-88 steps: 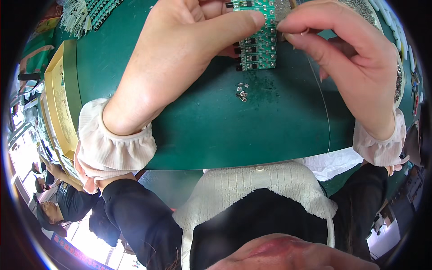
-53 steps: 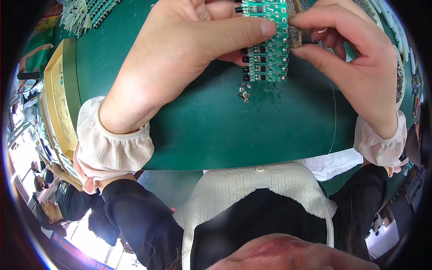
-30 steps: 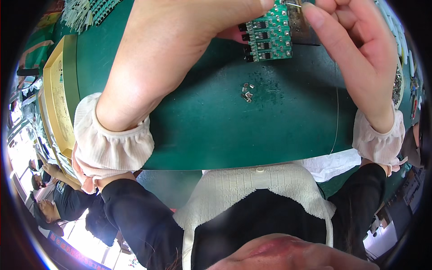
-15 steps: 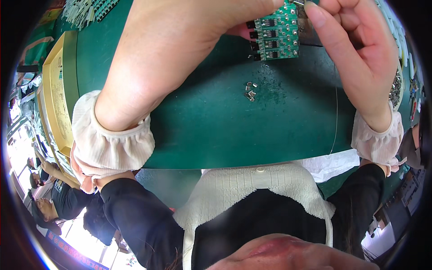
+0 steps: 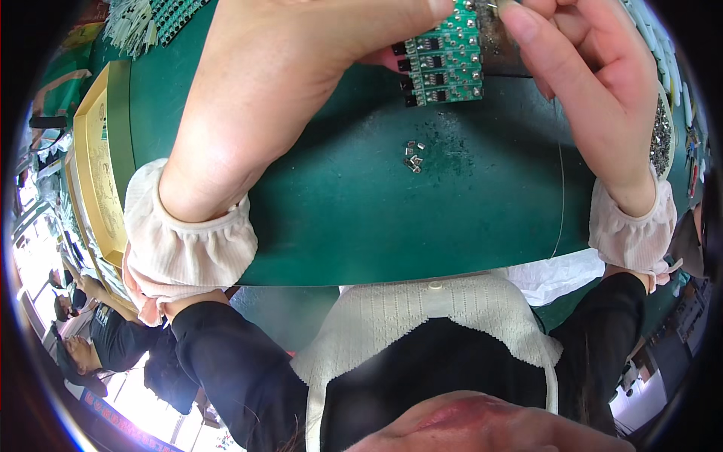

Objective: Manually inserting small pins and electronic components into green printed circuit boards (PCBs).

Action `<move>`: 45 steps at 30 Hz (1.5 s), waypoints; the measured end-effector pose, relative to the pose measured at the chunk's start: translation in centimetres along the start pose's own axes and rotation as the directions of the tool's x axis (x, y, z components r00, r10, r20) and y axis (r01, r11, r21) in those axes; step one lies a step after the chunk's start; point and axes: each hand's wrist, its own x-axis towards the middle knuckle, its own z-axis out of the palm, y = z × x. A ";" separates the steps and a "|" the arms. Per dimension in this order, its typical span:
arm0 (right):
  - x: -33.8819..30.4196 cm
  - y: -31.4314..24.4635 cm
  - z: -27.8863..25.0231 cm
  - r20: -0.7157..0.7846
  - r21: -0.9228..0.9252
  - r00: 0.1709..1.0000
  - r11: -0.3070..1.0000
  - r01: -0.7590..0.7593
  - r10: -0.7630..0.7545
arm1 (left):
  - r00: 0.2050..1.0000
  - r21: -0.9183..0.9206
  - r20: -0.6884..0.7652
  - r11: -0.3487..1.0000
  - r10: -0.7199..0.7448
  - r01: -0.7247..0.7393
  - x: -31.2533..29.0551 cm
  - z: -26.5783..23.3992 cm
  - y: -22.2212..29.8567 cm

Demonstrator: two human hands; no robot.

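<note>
A green circuit board panel (image 5: 456, 64) with black components down its left side and shiny solder spots is at the top middle. My left hand (image 5: 331, 41) grips it, thumb on top; part of the panel is cut off by the upper edge. To its right, my right hand (image 5: 595, 68) has thumb and finger pinched together at a thin silvery metal piece (image 5: 493, 7) by the panel's edge. Its full shape is hidden. Several small silvery metal pieces (image 5: 413, 158) lie loose on the green tabletop (image 5: 361, 226) below the panel.
Further circuit boards with pale leads (image 5: 143, 26) lie at the upper left, above a yellow box (image 5: 102, 158). A container of small metal parts (image 5: 661, 139) stands beside my right wrist. White strips (image 5: 670, 45) line the upper right. Another person (image 5: 113, 331) sits at the lower left.
The circuit board panel has shifted a little to the left, still in my left hand. My right hand has followed it slightly leftward, its pinch kept closed.
</note>
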 end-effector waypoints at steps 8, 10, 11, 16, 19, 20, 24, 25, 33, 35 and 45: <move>-0.3 -1.6 -0.8 0.037 0.069 0.994 0.992 -0.105 0.103 | 1.000 -0.077 0.009 0.997 -0.018 0.019 0.0 -0.1 -0.2; -0.5 -1.5 -1.1 0.030 0.056 0.991 0.990 -0.133 0.131 | 0.999 0.059 -0.040 0.998 0.018 -0.016 0.2 -0.3 -0.6; -0.5 -1.5 -1.1 0.030 0.050 0.989 0.988 -0.148 0.147 | 0.999 0.060 -0.041 0.998 0.016 -0.014 0.0 -0.2 -0.2; -1.5 -1.7 -2.2 0.065 -0.034 0.953 0.955 -0.296 0.297 | 0.988 -0.075 0.016 0.985 -0.155 0.155 -0.3 0.4 -0.2; -1.4 -2.0 -1.8 0.292 -0.324 0.826 0.862 -0.389 0.482 | 0.994 -0.017 -0.074 0.996 -0.086 0.085 -0.1 0.4 -0.6; -1.4 -2.1 -0.7 0.317 -0.386 0.894 0.904 -0.181 0.315 | 0.993 -0.017 -0.082 0.996 -0.088 0.087 0.0 0.5 -0.4; -3.0 -0.3 2.2 0.374 -0.438 0.927 0.874 0.211 -0.036 | 0.989 0.051 -0.127 0.996 -0.071 0.078 0.1 0.3 0.7; -3.2 -0.1 2.8 0.381 -0.455 0.922 0.853 0.256 -0.073 | 0.996 0.051 -0.075 0.997 -0.045 0.049 0.1 0.0 0.6; -3.1 0.3 3.2 0.394 -0.454 0.914 0.845 0.281 -0.093 | 0.992 0.103 -0.110 0.992 -0.068 0.079 0.3 -0.3 -0.5; -2.7 -0.6 2.3 0.392 -0.420 0.920 0.886 0.196 -0.018 | 0.991 0.136 -0.108 0.986 -0.080 0.094 0.2 -0.1 -0.5; -2.2 -2.9 -0.1 0.017 -0.249 0.942 0.913 -0.322 0.336 | 0.939 0.039 -0.022 0.939 -0.342 0.343 0.1 0.4 -0.4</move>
